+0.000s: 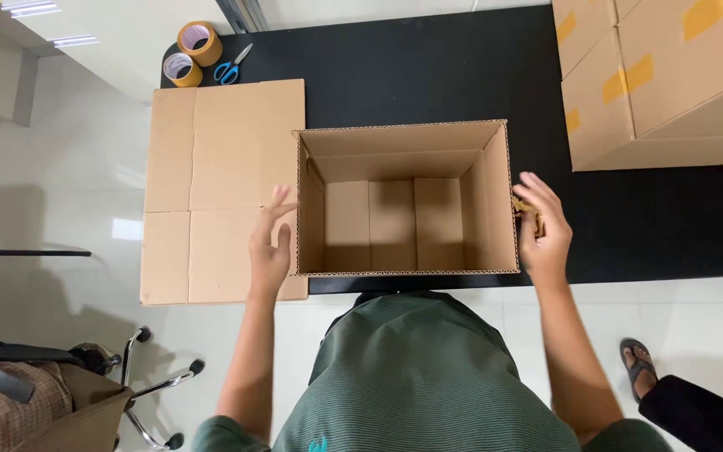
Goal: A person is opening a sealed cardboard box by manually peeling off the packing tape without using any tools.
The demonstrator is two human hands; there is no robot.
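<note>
Head view: open box (403, 201) stands upright on the black table (629, 218), at its near edge. Left hand (269, 243) just beside the box's left wall, fingers loosely spread, fingertips touching the wall edge, holding nothing. Right hand (541, 226) at the box's right wall, fingers open and slightly curled; what they grip, can't tell. Flat cardboard (211, 184) left of box. Two tape rolls (192, 54) and scissors (232, 67) beyond the cardboard. Taped boxes (663, 75) far right of box.

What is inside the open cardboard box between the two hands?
The open cardboard box holds nothing: only its bare walls and folded bottom flaps show. The near wall's inner face is hidden from this angle. The left hand and right hand are at its outer sides.
</note>
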